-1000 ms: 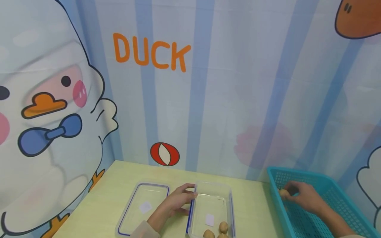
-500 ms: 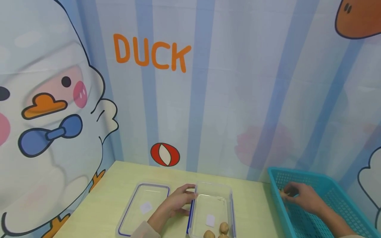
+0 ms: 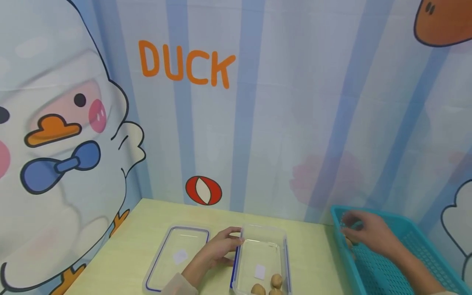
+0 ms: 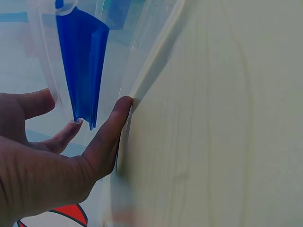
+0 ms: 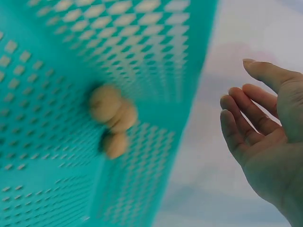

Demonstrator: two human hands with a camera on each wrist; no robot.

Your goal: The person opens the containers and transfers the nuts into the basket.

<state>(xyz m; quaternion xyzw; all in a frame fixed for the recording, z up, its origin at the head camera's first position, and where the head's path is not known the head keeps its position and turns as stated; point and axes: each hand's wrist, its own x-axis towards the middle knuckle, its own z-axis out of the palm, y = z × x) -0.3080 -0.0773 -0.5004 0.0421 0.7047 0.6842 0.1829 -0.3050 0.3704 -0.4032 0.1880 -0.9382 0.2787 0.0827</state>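
My left hand [image 3: 223, 248] grips the left side of a clear plastic food box [image 3: 262, 250], its fingers at the rim beside the hanging blue side clip [image 4: 83, 66]. Inside the box, several tan, walnut-like round things [image 3: 276, 281] lie at the near end. My right hand [image 3: 368, 231] is over the left side of a turquoise plastic basket [image 3: 398, 219]. In the right wrist view its fingers are spread and loosely bent, with nothing between them. A blurred cluster of tan round things [image 5: 113, 116] rests in a corner of the basket, apart from this hand.
Left of the box a clear lid [image 3: 177, 258] with a blue seal lies flat on the pale yellow table [image 3: 309, 254]. Behind the table hangs a striped blue cloth [image 3: 273, 123] printed with duck figures.
My right hand, earlier pinching a tan round thing in the basket, has let go and risen slightly, its fingers spreading. The left hand stays at the box.
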